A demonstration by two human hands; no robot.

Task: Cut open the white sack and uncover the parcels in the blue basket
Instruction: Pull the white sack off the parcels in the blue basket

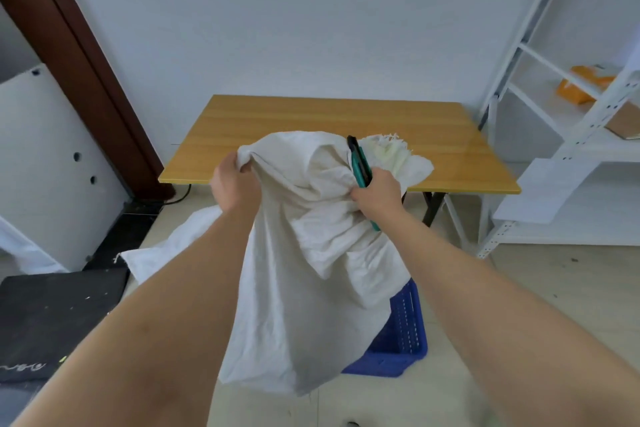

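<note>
The white sack hangs lifted in the air in front of me, and its lower part drapes over the blue basket on the floor. My left hand grips a bunch of the sack's upper left edge. My right hand grips the sack's upper right part together with a teal and black utility knife, whose end points up and away. The sack's frayed open end sticks out beyond the knife. The sack hides the inside of the basket, so no parcels show.
A wooden folding table stands just behind the sack, against the wall. White metal shelving at the right holds an orange packet and a cardboard box. A black mat lies on the floor at the left, beside another white sack.
</note>
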